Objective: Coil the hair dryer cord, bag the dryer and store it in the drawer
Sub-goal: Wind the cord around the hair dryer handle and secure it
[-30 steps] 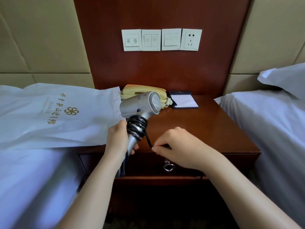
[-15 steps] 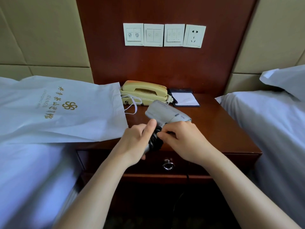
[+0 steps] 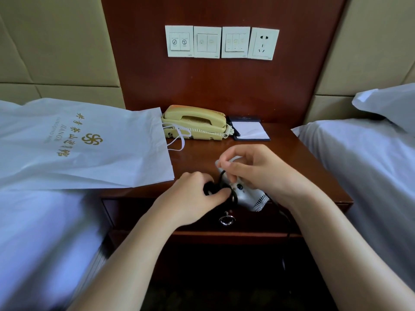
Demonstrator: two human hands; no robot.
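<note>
A: Where is the hair dryer (image 3: 248, 198)?

B: Centre of the frame, over the front edge of the nightstand (image 3: 314, 167), just above the closed drawer (image 3: 125, 212).

A: And the hands?

B: The left hand (image 3: 190, 198) is curled round the black cord (image 3: 234, 197) coiled on the handle. The right hand (image 3: 258, 171) lies over the silver body and pinches a loop of cord between thumb and fingertips.

A: The bag?

B: The white paper bag (image 3: 89, 149) lies flat at centre left, its mouth toward the yellow telephone (image 3: 195, 122), apart from both hands.
</note>
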